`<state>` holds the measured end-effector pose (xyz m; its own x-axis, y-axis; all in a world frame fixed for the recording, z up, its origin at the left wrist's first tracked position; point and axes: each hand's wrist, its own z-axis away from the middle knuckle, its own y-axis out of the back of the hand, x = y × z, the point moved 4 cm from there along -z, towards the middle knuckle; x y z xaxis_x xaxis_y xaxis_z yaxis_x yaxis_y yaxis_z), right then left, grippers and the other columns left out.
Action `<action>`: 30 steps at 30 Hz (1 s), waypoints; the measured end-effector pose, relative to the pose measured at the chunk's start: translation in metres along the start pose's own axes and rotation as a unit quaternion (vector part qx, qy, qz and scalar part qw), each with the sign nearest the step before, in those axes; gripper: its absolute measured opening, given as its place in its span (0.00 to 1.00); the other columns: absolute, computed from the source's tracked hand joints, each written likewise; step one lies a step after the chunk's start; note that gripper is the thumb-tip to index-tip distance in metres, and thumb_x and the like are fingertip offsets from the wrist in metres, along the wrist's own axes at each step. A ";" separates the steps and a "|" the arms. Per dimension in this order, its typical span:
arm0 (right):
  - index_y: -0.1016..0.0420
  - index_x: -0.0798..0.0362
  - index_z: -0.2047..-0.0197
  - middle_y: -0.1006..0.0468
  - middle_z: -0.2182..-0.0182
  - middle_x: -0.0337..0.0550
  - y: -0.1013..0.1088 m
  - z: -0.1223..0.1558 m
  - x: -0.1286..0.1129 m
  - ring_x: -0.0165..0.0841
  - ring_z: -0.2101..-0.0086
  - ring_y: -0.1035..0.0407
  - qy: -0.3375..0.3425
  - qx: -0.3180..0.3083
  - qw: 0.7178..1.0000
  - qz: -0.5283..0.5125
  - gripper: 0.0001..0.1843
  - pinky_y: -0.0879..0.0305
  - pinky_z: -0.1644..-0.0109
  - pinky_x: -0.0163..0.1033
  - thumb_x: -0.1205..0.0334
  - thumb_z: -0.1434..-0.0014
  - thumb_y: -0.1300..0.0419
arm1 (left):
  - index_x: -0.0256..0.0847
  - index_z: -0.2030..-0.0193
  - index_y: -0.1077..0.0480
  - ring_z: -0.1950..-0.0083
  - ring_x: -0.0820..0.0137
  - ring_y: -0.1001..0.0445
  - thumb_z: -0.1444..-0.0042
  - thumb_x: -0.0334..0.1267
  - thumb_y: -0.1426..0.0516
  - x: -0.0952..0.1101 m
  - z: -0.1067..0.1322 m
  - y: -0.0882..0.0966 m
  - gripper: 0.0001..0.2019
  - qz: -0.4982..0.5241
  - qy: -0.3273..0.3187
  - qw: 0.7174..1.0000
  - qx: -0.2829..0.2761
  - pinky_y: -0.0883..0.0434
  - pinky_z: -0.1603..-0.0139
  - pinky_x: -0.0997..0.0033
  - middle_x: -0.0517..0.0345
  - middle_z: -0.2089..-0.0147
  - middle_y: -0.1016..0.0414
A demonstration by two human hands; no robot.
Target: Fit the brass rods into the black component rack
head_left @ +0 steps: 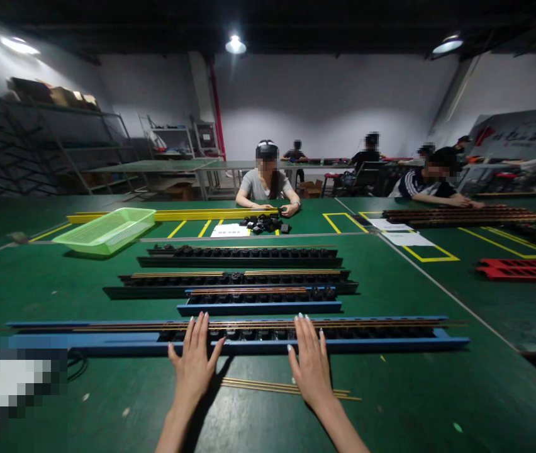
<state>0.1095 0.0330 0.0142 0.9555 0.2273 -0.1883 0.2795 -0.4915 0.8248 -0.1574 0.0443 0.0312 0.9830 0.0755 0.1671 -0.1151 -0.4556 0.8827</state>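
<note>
A long blue channel [381, 345] lies across the table in front of me, with a row of black parts [249, 334] inside it. Thin brass-coloured rods [258, 325] run along its top. My left hand [195, 355] rests over the channel left of its middle, fingers stretched out, fingertips at the rods. Further right, my right hand [311, 360] lies across it the same way, fingers extended. Neither hand has closed on anything. Several loose brass rods [253, 383] lie on the table between and behind my hands, partly covered by the right one.
Beyond are a shorter blue channel [258, 307] and two dark channels [155, 292] with black parts. A green basket [105, 233] stands at back left, a yellow channel [192, 215] behind it. Across the table sits a person [268, 182] by a black pile [263, 223]. Red frames [523, 269] lie right.
</note>
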 end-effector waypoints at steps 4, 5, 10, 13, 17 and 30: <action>0.69 0.50 0.29 0.44 0.34 0.46 0.001 0.000 0.000 0.38 0.35 0.52 0.002 0.000 1.000 -0.005 0.35 0.53 0.35 0.52 0.62 0.35 0.57 | 0.48 0.30 0.60 0.29 0.60 0.50 0.36 0.51 0.59 -0.006 -0.006 0.005 0.29 -0.021 -0.010 0.999 -0.043 0.63 0.34 0.34 0.50 0.29 0.49; 0.69 0.50 0.29 0.44 0.34 0.46 0.001 0.000 -0.001 0.38 0.35 0.52 0.002 0.000 1.000 -0.007 0.35 0.53 0.35 0.52 0.61 0.34 0.57 | 0.48 0.30 0.59 0.30 0.59 0.50 0.36 0.51 0.59 -0.007 -0.008 0.007 0.30 -0.029 -0.018 0.997 -0.063 0.63 0.34 0.34 0.50 0.29 0.49; 0.70 0.49 0.29 0.44 0.34 0.46 0.001 0.000 0.000 0.38 0.35 0.52 -0.001 0.003 1.000 -0.008 0.35 0.52 0.35 0.53 0.61 0.34 0.57 | 0.46 0.30 0.65 0.29 0.59 0.53 0.37 0.54 0.60 0.003 -0.014 0.018 0.33 -0.049 -0.055 0.993 -0.090 0.63 0.34 0.34 0.51 0.28 0.53; 0.71 0.49 0.29 0.44 0.34 0.46 0.001 0.000 0.000 0.38 0.35 0.51 0.000 0.004 1.000 -0.005 0.35 0.52 0.35 0.52 0.61 0.35 0.57 | 0.47 0.30 0.65 0.28 0.60 0.54 0.37 0.53 0.60 0.022 -0.010 0.014 0.32 -0.033 -0.081 0.994 -0.072 0.64 0.33 0.37 0.51 0.28 0.54; 0.71 0.50 0.29 0.45 0.34 0.45 0.002 0.000 -0.001 0.37 0.35 0.52 -0.001 0.001 1.000 -0.001 0.36 0.53 0.35 0.52 0.62 0.35 0.57 | 0.48 0.30 0.63 0.28 0.57 0.54 0.37 0.51 0.59 0.036 -0.001 0.000 0.31 -0.012 -0.055 0.996 -0.074 0.64 0.36 0.30 0.50 0.28 0.53; 0.72 0.50 0.29 0.45 0.34 0.45 0.002 0.000 0.000 0.38 0.35 0.52 0.001 0.001 1.000 -0.004 0.36 0.52 0.35 0.52 0.61 0.35 0.57 | 0.50 0.30 0.68 0.30 0.58 0.49 0.35 0.48 0.58 0.044 0.007 0.003 0.31 0.047 -0.069 0.994 -0.067 0.61 0.35 0.32 0.49 0.29 0.52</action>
<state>0.1096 0.0322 0.0161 0.9531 0.2330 -0.1934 0.2870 -0.4919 0.8220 -0.1133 0.0403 0.0387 0.9763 -0.0883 0.1978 -0.2161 -0.3318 0.9183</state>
